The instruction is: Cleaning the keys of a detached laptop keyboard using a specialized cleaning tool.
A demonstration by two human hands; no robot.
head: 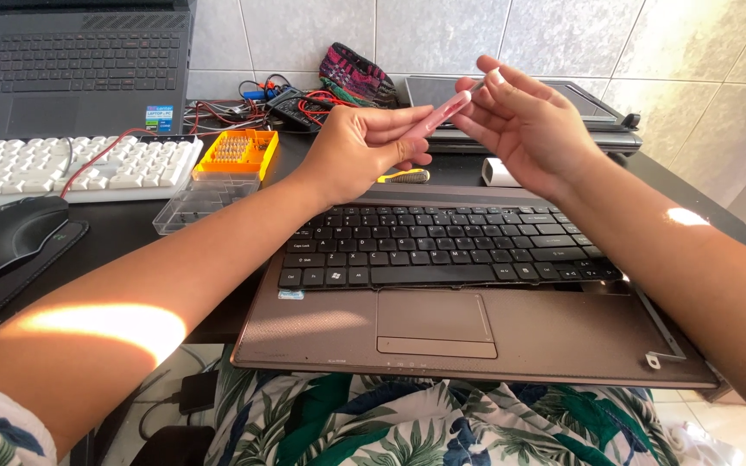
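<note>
My left hand point(363, 147) grips the lower end of a slim pinkish translucent screwdriver handle point(439, 115), raised above the laptop base. The fingertips of my right hand point(518, 121) pinch its upper end. Below both hands lies a brown laptop base point(477, 328) with a black keyboard point(442, 246) and touchpad; it has no screen, and a bare metal hinge bracket point(662, 336) shows at its right edge. A small yellow-handled tool point(406, 176) rests just behind the keyboard, under my left hand.
An orange bit case point(237, 153) with its clear lid point(193, 204) sits left of the laptop. A white keyboard point(71, 168), black mouse point(6, 235), dark laptop point(75, 65), tangled wires point(282, 102), another closed laptop point(597, 108) and a tiled wall surround the desk.
</note>
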